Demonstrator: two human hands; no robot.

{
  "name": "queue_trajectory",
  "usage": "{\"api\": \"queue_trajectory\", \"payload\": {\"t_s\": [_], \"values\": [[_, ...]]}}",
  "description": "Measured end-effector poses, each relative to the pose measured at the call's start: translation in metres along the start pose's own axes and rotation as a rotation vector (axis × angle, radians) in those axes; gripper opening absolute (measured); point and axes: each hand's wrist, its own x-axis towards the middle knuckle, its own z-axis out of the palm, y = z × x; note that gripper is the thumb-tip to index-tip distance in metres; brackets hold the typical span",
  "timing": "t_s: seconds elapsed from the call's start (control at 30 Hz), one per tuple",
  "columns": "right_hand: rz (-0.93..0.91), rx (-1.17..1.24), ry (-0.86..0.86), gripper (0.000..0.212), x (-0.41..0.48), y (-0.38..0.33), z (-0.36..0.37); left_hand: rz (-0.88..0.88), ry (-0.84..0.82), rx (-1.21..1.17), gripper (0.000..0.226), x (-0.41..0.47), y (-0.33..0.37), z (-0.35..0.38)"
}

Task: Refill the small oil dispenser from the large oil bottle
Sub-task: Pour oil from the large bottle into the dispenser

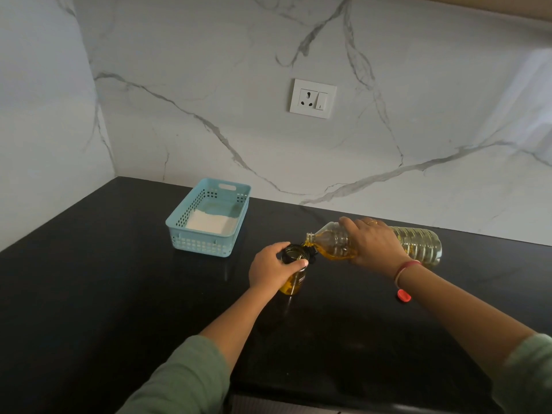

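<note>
Amber glass of the small oil dispenser was half hidden by the left hand gripping it on the black counter. Ribbed and clear, the large oil bottle lay tipped in the clasping right hand, its mouth at the dispenser's rim.

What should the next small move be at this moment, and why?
Probably pour on at this tilt. The right hand tips the large oil bottle nearly flat, its mouth over the small oil dispenser that the left hand grips, and oil shows only in the dispenser's lower part, so there seems room.
</note>
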Motion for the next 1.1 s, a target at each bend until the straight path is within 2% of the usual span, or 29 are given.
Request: {"api": "queue_trajectory", "payload": {"t_s": [1.1], "values": [[0.007,0.021,0.004,0.076,0.0027,-0.006,-0.0014,0.005,0.011,-0.005,0.07,0.0006,-0.0016,0.0006]]}}
